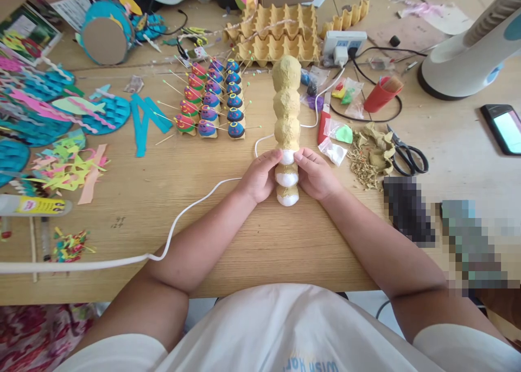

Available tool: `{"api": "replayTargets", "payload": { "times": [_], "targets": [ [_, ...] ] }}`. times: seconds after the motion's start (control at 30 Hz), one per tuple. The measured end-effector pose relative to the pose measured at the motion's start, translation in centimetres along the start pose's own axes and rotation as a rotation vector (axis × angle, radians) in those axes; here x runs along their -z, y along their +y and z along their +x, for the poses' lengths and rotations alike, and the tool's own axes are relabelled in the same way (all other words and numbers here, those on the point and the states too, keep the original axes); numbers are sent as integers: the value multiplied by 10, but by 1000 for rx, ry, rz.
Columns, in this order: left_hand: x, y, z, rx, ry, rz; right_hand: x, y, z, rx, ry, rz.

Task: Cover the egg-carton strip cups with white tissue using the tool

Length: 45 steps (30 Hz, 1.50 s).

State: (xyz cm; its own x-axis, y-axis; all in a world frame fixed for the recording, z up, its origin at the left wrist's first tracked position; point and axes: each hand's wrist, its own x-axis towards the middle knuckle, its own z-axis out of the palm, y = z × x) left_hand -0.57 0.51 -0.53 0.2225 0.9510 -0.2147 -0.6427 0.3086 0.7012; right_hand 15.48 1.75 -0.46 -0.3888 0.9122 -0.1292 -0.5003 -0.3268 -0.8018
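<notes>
An egg-carton strip (286, 101) of several joined, rounded cups lies lengthwise in front of me. White patches that look like soft clay (288, 179) cover parts of the nearest three cups; the farther cups are plain tan. My left hand (260, 175) grips the strip's left side, its thumb at the edge of the third white patch from the near end. On the opposite side, my right hand (316, 174) grips it too, the thumb touching the same patch. The fingers beneath are partly hidden.
Painted egg-carton caterpillars (208, 98) stand left of the strip, egg trays (280, 33) behind. Rightward are a red-handled knife (324, 123), clay packets (344, 133), carton scraps (374, 147), scissors (409, 155), a red cup (382, 94) and a phone (502, 128). A white cable (195, 201) crosses leftward.
</notes>
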Motion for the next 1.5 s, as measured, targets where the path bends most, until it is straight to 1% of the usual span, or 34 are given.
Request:
{"api": "replayTargets", "payload": {
  "times": [0.17, 0.23, 0.33, 0.4, 0.53, 0.67, 0.87, 1.03, 1.23, 1.43, 1.5],
  "targets": [
    [0, 4, -2, 31, 31, 7, 0, 0, -1, 21, -38, -66],
    [0, 5, -3, 21, -1, 15, -1, -2, -1, 9, -41, -72],
    [1, 5, -2, 11, -87, 43, -2, -4, -1, -32, -48, -52],
    [3, 4, -1, 24, -102, 50, -2, -3, -1, -48, -38, -39],
    [5, 2, 1, 38, -82, 31, 0, 0, -1, -43, 18, -25],
    [6, 1, 1, 26, -84, 63, 1, 3, 0, -42, 27, -11],
    [4, 0, 2, 40, -6, 41, -5, 0, 0, -10, -11, -16],
    [2, -1, 2, 25, 54, 31, -9, 0, -2, 7, 27, -39],
    [-3, -1, 0, 43, 69, 39, -10, 2, -2, 32, 68, -53],
    [-5, 0, -1, 16, 40, 30, -10, 0, -3, 26, 34, -7],
    [-7, 0, -2, 17, 45, 29, -11, 1, -3, 22, 45, -10]
  ]
}}
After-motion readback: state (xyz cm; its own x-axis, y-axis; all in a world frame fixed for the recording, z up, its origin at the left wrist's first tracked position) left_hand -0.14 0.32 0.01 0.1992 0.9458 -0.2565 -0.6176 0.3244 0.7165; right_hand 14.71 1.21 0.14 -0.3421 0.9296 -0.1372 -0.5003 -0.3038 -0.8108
